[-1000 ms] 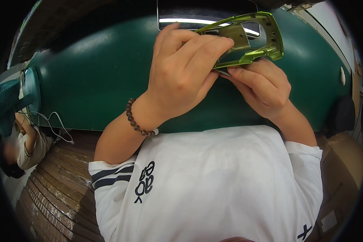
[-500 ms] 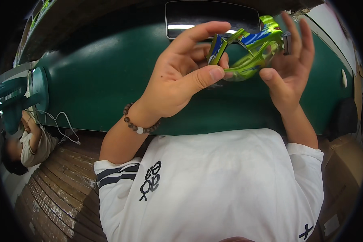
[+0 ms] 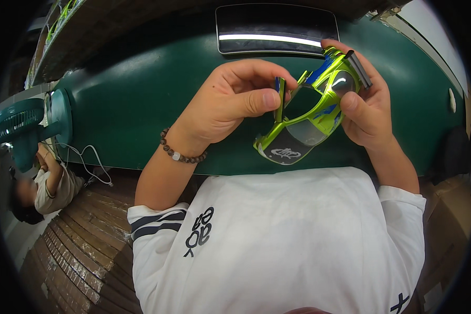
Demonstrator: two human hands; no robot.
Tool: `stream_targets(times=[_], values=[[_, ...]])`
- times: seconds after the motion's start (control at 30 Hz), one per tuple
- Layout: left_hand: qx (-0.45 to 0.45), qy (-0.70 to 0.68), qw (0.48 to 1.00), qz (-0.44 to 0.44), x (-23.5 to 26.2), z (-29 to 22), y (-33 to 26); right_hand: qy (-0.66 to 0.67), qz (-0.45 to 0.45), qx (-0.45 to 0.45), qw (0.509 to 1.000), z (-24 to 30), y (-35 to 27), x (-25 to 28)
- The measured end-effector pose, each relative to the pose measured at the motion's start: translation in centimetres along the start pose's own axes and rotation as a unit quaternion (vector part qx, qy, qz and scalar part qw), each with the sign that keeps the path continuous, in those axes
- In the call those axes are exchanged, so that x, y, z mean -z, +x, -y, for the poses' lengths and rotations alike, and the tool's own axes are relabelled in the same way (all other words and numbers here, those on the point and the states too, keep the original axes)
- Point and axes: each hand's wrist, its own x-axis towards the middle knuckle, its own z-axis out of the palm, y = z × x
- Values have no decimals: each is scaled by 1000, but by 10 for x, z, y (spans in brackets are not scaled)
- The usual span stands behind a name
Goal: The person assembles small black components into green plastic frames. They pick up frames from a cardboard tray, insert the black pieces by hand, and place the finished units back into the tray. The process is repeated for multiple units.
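Between my hands, above the green table (image 3: 125, 110), is a bright green toy car body shell (image 3: 316, 108) with blue patches and a dark front panel. My left hand (image 3: 222, 102) is closed, thumb and fingers pinching an upright door-like flap (image 3: 280, 102) on the shell's side. At the other end my right hand (image 3: 370, 110) grips the shell, its thumb on the near side and fingers behind. Beside those fingers a dark spoiler-like bar (image 3: 360, 70) sticks out. The shell's underside is out of sight, as are some of my right fingers.
A glossy black panel (image 3: 277, 23) with a light rim lies at the table's far side. To the left stand a green fan (image 3: 21, 118) and a white cable (image 3: 91, 154), near another person (image 3: 52, 186). A small white object (image 3: 451, 99) lies far right; cardboard (image 3: 450, 209) is below.
The shell has turned and come lower, and its dark front panel now faces up toward me. My right hand has moved down and closed round the shell; my left still pinches the flap.
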Motion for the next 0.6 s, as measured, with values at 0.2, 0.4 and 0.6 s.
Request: stream_targets(times=[0.2, 0.4, 0.6], values=[[66, 35, 997, 20, -1, -12, -4, -26, 4, -20, 999, 1, 0, -3], [55, -17, 998, 28, -2, -8, -6, -45, 1, 2, 999, 2, -3, -8], [44, 3, 999, -17, -4, -3, -5, -562, 91, 310, 762, 42, 22, -5]])
